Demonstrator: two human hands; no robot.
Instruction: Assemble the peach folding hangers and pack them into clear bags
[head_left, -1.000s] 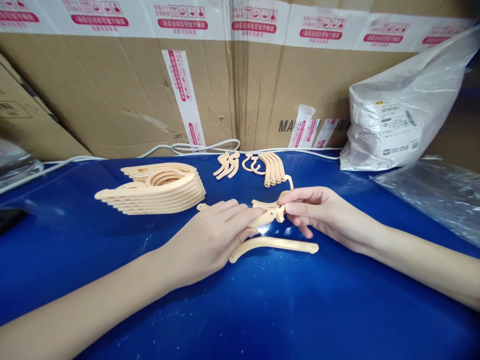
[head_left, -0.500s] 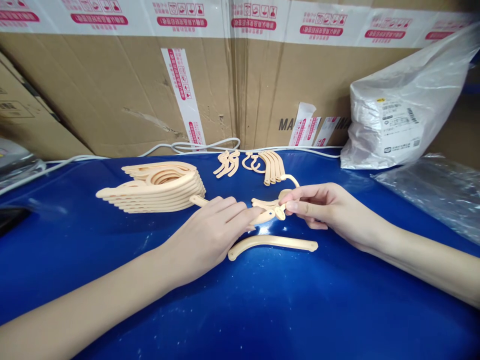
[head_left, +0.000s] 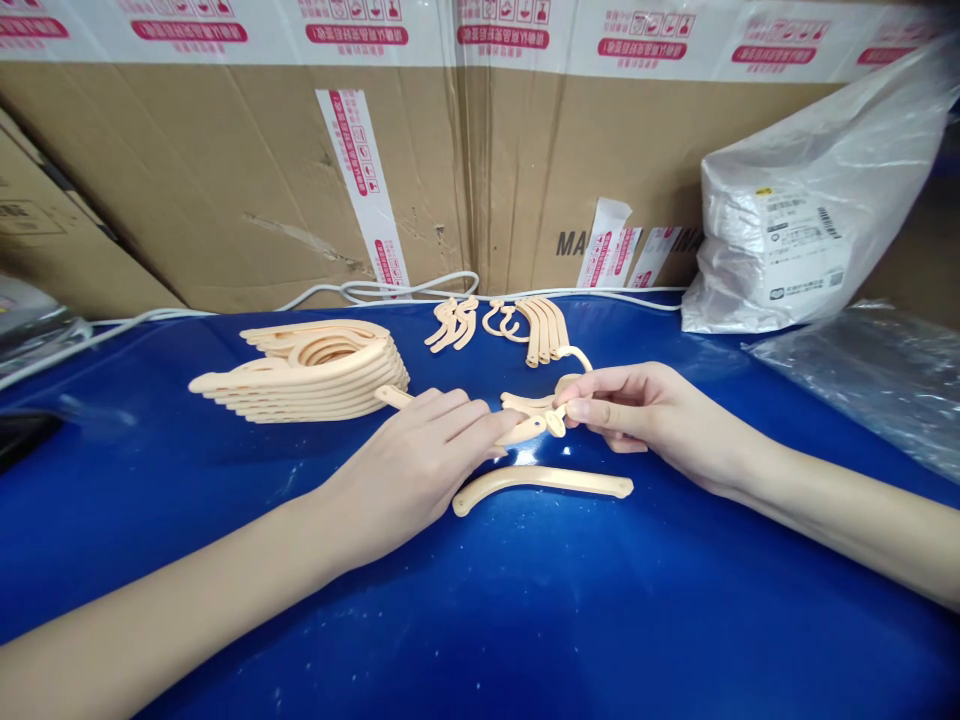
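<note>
My left hand (head_left: 427, 470) is closed over a beige plastic hanger arm (head_left: 523, 432), whose holed end sticks out past the fingertips and whose other end shows behind the knuckles. Pinched between the thumb and fingers of my right hand (head_left: 626, 405) is a beige hanger hook (head_left: 555, 422). Its round base meets or nearly meets the holed end of the arm; whether they are joined I cannot tell. Nearer to me, a loose curved hanger arm (head_left: 544, 479) lies on the blue table. Just behind my fingers lie more beige pieces (head_left: 525, 402), partly hidden.
A stack of folded beige hangers (head_left: 315, 380) stands at the left. Farther back are small beige parts (head_left: 454, 324), hooks (head_left: 502, 322) and several curved arms (head_left: 546, 330). Cardboard boxes (head_left: 247, 180), a white cable (head_left: 405, 291) and a plastic-wrapped package (head_left: 795, 240) line the rear.
The view has shifted very slightly. Both hands keep the same grip, with the hook base still beside the end of the hanger arm.
</note>
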